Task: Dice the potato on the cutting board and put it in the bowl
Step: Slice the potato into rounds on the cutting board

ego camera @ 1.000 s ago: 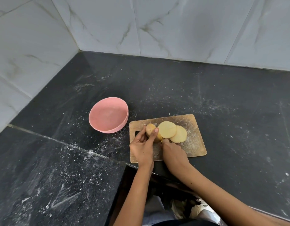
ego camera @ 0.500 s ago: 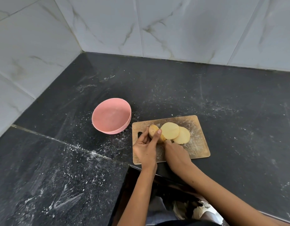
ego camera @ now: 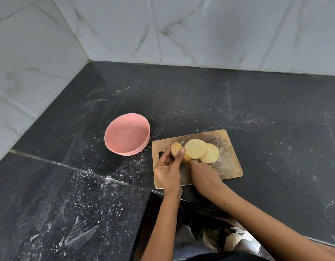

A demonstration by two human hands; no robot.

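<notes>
A wooden cutting board (ego camera: 230, 166) lies on the black counter. On it are two pale round potato slices (ego camera: 196, 148), one overlapping the other (ego camera: 212, 156). Left of them is the uncut potato end (ego camera: 175, 148) with its brown skin. My left hand (ego camera: 167, 172) grips that end, forefinger laid over its top. My right hand (ego camera: 205, 178) is curled just right of it, thumb against the cut face. It closes round a knife handle that the hand hides, and no blade shows. The pink bowl (ego camera: 142, 146) stands left of the board and holds nothing.
The black stone counter (ego camera: 266, 119) is dusted with white specks. Marble-tiled walls (ego camera: 200, 31) close it off at the back and the left. The counter's front edge drops away right below the board, by my arms.
Both hands keep the same hold on the potato end. The slices have not moved. Only the view has shifted slightly.
</notes>
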